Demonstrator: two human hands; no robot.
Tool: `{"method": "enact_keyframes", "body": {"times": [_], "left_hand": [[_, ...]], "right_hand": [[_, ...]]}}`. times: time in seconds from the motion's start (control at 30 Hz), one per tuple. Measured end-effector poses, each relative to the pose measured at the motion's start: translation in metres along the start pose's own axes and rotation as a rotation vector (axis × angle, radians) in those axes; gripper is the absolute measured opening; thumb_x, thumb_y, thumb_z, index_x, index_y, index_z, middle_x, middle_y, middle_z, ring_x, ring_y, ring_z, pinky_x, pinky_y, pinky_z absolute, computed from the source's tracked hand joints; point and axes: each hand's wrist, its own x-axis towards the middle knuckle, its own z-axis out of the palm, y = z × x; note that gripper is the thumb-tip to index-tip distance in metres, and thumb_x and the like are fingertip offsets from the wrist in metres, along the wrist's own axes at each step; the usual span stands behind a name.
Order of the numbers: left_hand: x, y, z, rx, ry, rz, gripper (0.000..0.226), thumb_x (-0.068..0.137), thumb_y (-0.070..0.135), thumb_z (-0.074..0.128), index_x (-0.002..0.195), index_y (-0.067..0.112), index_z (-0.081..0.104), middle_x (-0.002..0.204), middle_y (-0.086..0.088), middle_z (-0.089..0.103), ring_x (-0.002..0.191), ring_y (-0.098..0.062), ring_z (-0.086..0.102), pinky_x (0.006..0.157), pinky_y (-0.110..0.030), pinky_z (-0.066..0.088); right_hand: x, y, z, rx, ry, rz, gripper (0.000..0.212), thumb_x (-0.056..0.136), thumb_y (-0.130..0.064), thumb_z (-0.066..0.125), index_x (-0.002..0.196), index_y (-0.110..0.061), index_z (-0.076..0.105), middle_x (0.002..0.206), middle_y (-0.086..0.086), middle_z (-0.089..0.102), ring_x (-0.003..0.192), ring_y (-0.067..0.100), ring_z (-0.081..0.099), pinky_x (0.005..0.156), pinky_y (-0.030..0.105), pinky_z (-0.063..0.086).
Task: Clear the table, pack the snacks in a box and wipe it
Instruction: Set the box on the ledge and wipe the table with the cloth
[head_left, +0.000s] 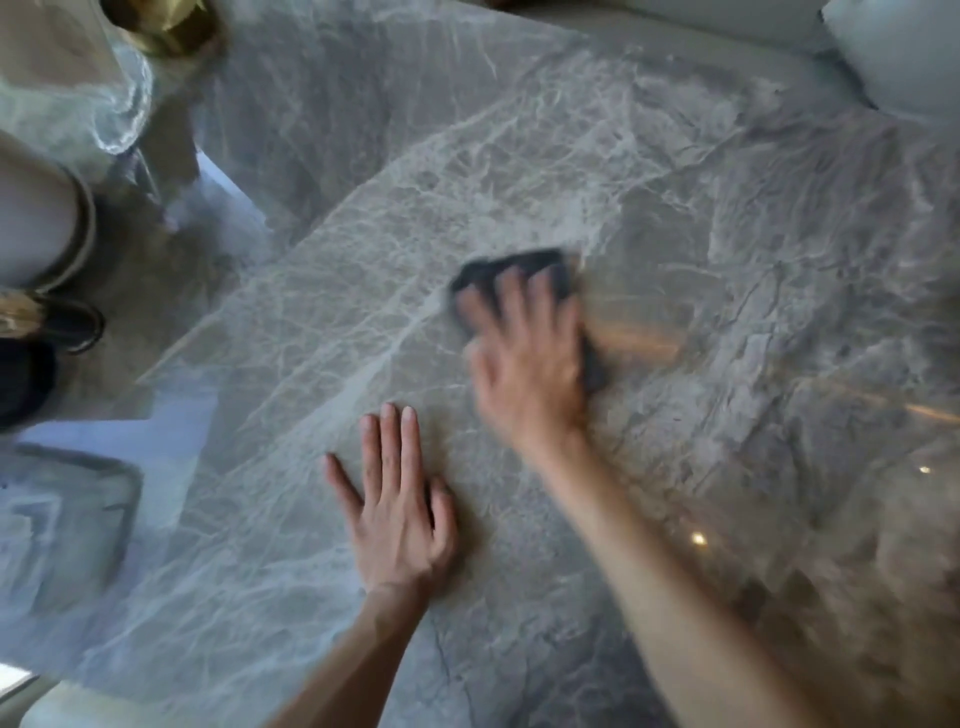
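A grey marble table (727, 260) fills most of the view. My right hand (524, 358) presses flat on a dark cloth (519, 267) near the middle of the table, fingers spread and blurred by motion. The cloth shows beyond the fingertips and at the right of the palm. My left hand (400, 499) rests flat on the marble just below and to the left, fingers straight and pointing away from me. No snacks or box are in sight.
The table's left edge runs diagonally from upper middle to lower left. Beyond it are a person's leg and dark shoe (31, 374), a brass-coloured base (166, 26) at top left, and a white cushion (904, 47) at top right.
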Motion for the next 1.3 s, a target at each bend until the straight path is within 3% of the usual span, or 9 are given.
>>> {"method": "enact_keyframes", "body": {"times": [0.07, 0.17, 0.37, 0.57, 0.7, 0.87, 1.03, 1.13, 1.3], "left_hand": [[-0.001, 0.000, -0.003, -0.022, -0.001, 0.028, 0.075, 0.085, 0.035, 0.029, 0.154, 0.018, 0.005, 0.164, -0.002, 0.004, 0.152, -0.019, 0.003, 0.117, -0.064, 0.002], [0.001, 0.000, -0.004, -0.013, -0.031, 0.022, 0.077, 0.083, 0.033, 0.030, 0.154, 0.021, 0.002, 0.164, -0.001, 0.001, 0.152, -0.018, -0.002, 0.117, -0.064, 0.000], [0.001, 0.000, 0.000, -0.009, 0.001, 0.016, 0.079, 0.081, 0.033, 0.032, 0.154, 0.021, 0.003, 0.164, 0.000, 0.001, 0.152, -0.019, 0.002, 0.117, -0.064, -0.001], [-0.002, 0.003, -0.005, -0.052, 0.014, 0.025, 0.078, 0.082, 0.033, 0.030, 0.154, 0.016, 0.002, 0.163, -0.003, 0.003, 0.152, -0.020, 0.002, 0.117, -0.065, 0.001], [-0.003, 0.000, -0.005, -0.071, 0.034, 0.044, 0.086, 0.076, 0.035, 0.033, 0.153, 0.012, 0.002, 0.163, -0.009, 0.008, 0.151, -0.022, 0.005, 0.116, -0.065, 0.001], [-0.003, -0.002, 0.000, -0.135, 0.110, 0.046, 0.091, 0.072, 0.032, 0.038, 0.154, 0.014, 0.000, 0.163, -0.005, 0.010, 0.152, -0.018, 0.004, 0.119, -0.060, -0.003], [-0.007, -0.004, -0.002, -0.294, 0.173, 0.050, 0.080, 0.085, 0.040, 0.029, 0.153, 0.006, 0.004, 0.161, -0.004, 0.009, 0.150, -0.010, 0.008, 0.121, -0.054, -0.006], [-0.008, -0.002, -0.008, -0.428, 0.188, 0.022, 0.081, 0.085, 0.039, 0.032, 0.153, 0.009, 0.000, 0.162, -0.002, 0.009, 0.148, 0.001, 0.007, 0.121, -0.053, -0.006], [-0.010, -0.004, -0.010, -0.501, 0.201, 0.058, 0.083, 0.085, 0.045, 0.032, 0.153, 0.010, 0.001, 0.161, 0.002, 0.008, 0.145, 0.010, -0.003, 0.121, -0.050, -0.009]], "right_hand": [[-0.072, -0.027, 0.008, 0.070, -0.082, -0.305, 0.056, 0.096, -0.044, 0.031, 0.150, -0.038, 0.021, 0.162, 0.002, 0.017, 0.151, 0.028, 0.007, 0.118, 0.054, 0.014], [-0.122, 0.059, -0.003, -0.056, -0.149, -0.337, 0.057, 0.096, -0.047, 0.029, 0.151, -0.041, 0.014, 0.163, -0.001, 0.013, 0.151, 0.024, 0.007, 0.118, 0.054, 0.017], [0.034, 0.148, -0.031, -0.012, 0.042, 0.599, 0.055, 0.096, -0.048, 0.023, 0.150, -0.038, 0.021, 0.161, 0.008, 0.020, 0.148, 0.035, 0.013, 0.117, 0.060, 0.013], [-0.039, -0.035, 0.004, 0.089, -0.069, -0.206, 0.058, 0.092, -0.042, 0.038, 0.148, -0.035, 0.026, 0.160, 0.005, 0.022, 0.150, 0.032, 0.007, 0.116, 0.055, 0.016], [-0.109, 0.051, -0.011, -0.001, -0.162, -0.462, 0.057, 0.094, -0.046, 0.039, 0.149, -0.042, 0.022, 0.160, 0.000, 0.023, 0.150, 0.027, 0.015, 0.119, 0.052, 0.015], [0.027, 0.112, -0.018, -0.019, 0.067, 0.396, 0.054, 0.096, -0.047, 0.029, 0.148, -0.037, 0.027, 0.157, 0.007, 0.029, 0.146, 0.033, 0.022, 0.115, 0.056, 0.019], [-0.088, -0.033, 0.011, 0.108, -0.035, -0.197, 0.062, 0.090, -0.045, 0.039, 0.149, -0.035, 0.024, 0.160, 0.005, 0.021, 0.150, 0.030, 0.009, 0.117, 0.054, 0.017], [-0.173, -0.003, 0.003, 0.152, -0.126, -0.327, 0.061, 0.092, -0.045, 0.040, 0.150, -0.040, 0.020, 0.163, -0.003, 0.014, 0.151, 0.021, 0.006, 0.120, 0.049, 0.015], [-0.140, 0.135, -0.019, -0.092, -0.064, 0.059, 0.054, 0.096, -0.043, 0.033, 0.150, -0.037, 0.024, 0.160, 0.003, 0.024, 0.148, 0.028, 0.021, 0.116, 0.053, 0.021]]}}
